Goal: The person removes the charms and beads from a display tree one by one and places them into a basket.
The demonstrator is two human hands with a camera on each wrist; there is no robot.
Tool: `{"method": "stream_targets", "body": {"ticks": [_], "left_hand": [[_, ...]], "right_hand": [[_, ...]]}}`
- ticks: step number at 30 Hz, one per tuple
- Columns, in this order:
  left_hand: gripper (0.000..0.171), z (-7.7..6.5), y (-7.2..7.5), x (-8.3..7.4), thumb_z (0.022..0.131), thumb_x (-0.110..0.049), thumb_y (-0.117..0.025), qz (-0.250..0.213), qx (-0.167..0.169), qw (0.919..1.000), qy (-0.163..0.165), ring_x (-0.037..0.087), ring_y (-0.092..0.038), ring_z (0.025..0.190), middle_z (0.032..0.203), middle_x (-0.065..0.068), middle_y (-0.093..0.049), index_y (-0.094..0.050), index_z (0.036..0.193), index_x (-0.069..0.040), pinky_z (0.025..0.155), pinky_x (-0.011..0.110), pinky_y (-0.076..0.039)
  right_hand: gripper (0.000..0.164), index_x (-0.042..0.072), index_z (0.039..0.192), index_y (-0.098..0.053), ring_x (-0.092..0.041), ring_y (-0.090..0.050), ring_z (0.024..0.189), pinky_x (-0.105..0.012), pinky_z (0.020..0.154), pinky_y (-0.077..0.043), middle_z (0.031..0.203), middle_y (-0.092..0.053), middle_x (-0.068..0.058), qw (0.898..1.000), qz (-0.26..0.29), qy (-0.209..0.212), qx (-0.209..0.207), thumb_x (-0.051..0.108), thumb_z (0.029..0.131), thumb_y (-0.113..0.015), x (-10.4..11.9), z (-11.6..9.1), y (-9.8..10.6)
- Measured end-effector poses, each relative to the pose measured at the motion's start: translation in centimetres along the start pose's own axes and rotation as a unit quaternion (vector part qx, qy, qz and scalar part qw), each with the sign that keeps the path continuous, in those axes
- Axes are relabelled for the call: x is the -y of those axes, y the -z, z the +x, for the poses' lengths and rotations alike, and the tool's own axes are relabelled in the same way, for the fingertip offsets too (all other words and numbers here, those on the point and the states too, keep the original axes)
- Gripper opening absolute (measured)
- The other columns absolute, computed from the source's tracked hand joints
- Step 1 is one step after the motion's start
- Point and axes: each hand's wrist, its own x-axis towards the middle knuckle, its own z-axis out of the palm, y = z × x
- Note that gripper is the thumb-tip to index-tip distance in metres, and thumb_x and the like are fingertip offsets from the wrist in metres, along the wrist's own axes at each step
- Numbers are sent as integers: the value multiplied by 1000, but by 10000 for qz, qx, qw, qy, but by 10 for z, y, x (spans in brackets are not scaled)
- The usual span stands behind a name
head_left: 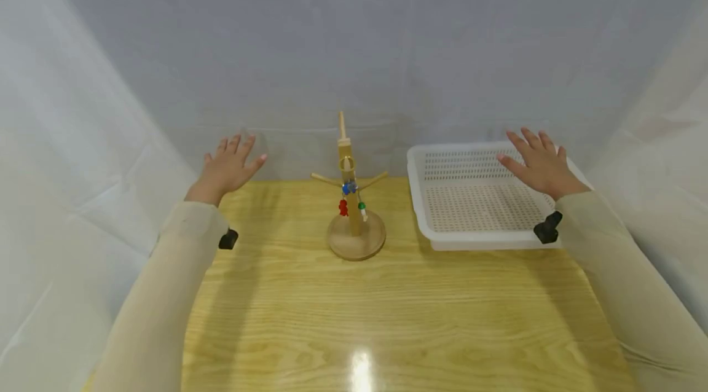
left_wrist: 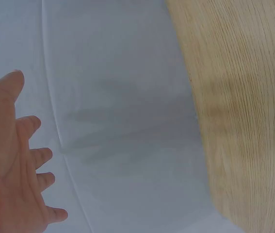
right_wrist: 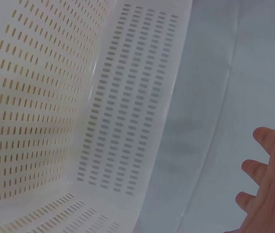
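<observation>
Left hand (head_left: 225,169) and right hand (head_left: 538,164) released, fingers spread. Tabletop (head_left: 332,312): plain white basket (head_left: 492,236), wooden stand (head_left: 356,223) hung with small charms (head_left: 343,207).

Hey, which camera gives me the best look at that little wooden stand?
The head view: it shows the whole stand, round base to top peg, with small colored charms hanging on it. Neither wrist view shows it; the right one catches the basket instead.

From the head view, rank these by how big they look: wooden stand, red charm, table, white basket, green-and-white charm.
1. Table
2. White basket
3. Wooden stand
Last, unranked: red charm and green-and-white charm; they look too alike in size.
</observation>
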Motion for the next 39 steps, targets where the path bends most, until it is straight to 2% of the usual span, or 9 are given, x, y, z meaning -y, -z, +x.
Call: {"method": "stream_targets", "body": {"ticks": [12, 18, 23, 28, 39], "left_hand": [[87, 0, -2, 0, 91, -71, -14, -6, 61, 10000, -8, 50, 6, 138, 154, 26, 3, -2, 152, -11, 101, 75, 0], [83, -1, -4, -2, 93, -68, -15, -32, 43, 10000, -47, 51, 5, 138, 154, 26, 2, -3, 153, -11, 101, 75, -2], [85, -2, -4, -7, 92, -69, -15, -48, 33, 9999, -150, 51, 5, 138, 155, 26, 1, -5, 153, -11, 101, 75, -1], [77, -3, -5, -12, 96, -62, -21, -144, -108, 9995, -261, 50, 3, 139, 155, 25, -1, -8, 153, -11, 102, 74, -1], [70, -4, -8, -28, 99, -55, -25, -281, -352, 9970, -629, 48, 0, 140, 155, 24, -6, -10, 153, -12, 105, 71, -2]], "right_hand": [[78, 11, 153, -4, -50, 13, 137, -75, 98, 10, 154, 4, -26, 9998, 146, 162, 20, 59, 97, -31, 5, -3, -5], [76, 11, 153, -6, -50, 10, 138, -75, 99, 7, 155, 1, -26, 9992, 256, 308, 83, 56, 97, -33, 13, -3, -9], [75, 12, 153, -8, -49, 6, 139, -74, 101, 7, 155, -3, -24, 9985, 305, 451, 57, 56, 97, -35, 20, -2, -16], [74, 13, 153, -10, -48, 4, 139, -74, 101, 6, 156, -3, -23, 9975, 376, 599, -4, 54, 98, -36, 30, -2, -19], [73, 16, 153, -12, -44, 3, 141, -72, 103, 6, 157, -5, -18, 9944, 534, 913, 61, 53, 97, -40, 53, -1, -25]]}}
